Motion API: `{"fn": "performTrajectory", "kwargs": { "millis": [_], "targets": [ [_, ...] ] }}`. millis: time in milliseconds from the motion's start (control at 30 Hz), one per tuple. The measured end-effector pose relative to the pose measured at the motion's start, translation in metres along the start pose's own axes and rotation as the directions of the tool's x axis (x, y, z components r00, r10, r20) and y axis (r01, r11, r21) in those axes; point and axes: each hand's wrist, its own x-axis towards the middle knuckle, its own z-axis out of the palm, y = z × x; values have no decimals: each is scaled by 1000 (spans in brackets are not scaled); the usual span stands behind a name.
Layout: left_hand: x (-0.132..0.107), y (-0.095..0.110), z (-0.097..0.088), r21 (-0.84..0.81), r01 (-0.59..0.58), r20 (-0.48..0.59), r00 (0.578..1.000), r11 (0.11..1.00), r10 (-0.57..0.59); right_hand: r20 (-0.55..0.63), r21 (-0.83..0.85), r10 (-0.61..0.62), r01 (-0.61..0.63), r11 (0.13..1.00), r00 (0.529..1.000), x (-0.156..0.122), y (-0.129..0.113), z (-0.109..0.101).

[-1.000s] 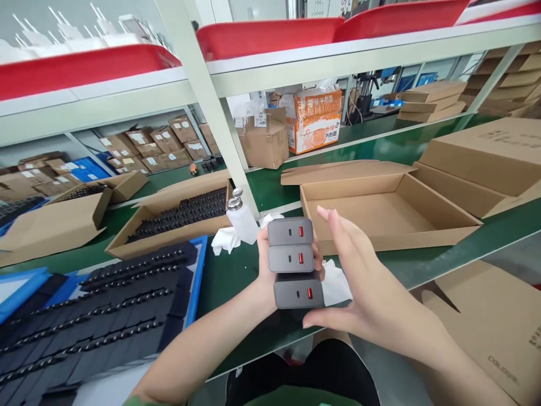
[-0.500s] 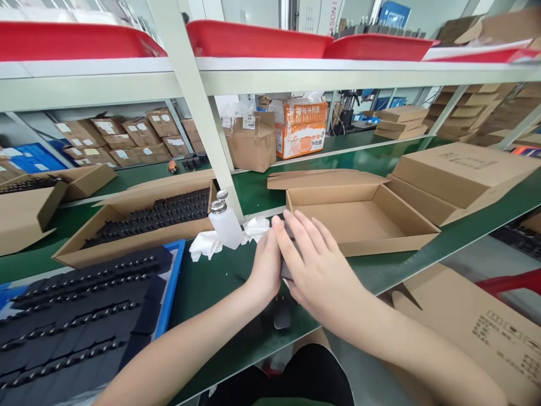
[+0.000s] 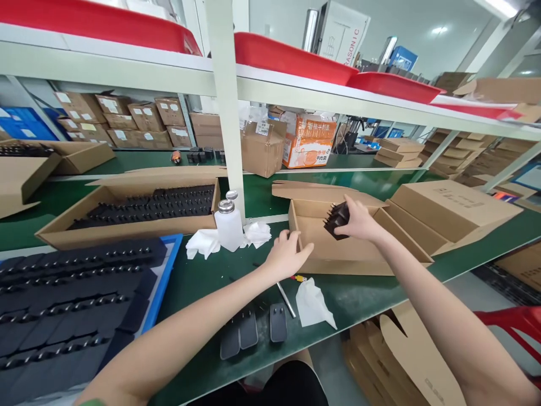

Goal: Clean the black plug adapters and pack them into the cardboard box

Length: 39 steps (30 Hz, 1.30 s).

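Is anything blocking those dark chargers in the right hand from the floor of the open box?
Nothing visible: the right hand holds the dark chargers over the open box, and the left hand is aside, by its left end.

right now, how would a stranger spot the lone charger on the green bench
On the green bench, find the white tissue near the front edge. Left of it lies one dark charger; unlike the close pair of chargers farther left, it lies alone.

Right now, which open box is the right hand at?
The open box just right of the white bottle: the right hand holds dark plugs in or over it; no hand is at boxes left of the bottle.
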Motion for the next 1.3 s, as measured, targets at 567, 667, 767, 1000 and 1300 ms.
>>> {"fn": "performTrajectory", "kwargs": {
  "millis": [567,667,767,1000,1300],
  "targets": [
    [13,-18,15,208,-15,147,989,978,-16,126,338,-156,105,935,980,40,-18,90],
    [9,-5,4,258,39,182,979,965,-88,203,381,-48,-33,924,978,48,-20,91],
    [-11,6,-21,252,66,185,976,965,-116,240,404,58,-154,902,969,47,-16,77],
    [-141,-5,-75,705,-257,304,952,661,46,-1,466,-111,98,879,994,-73,-52,1],
    [-152,-47,-67,841,-378,374,923,387,88,521,775,-354,-257,577,776,-185,-112,80]
  ]
}}
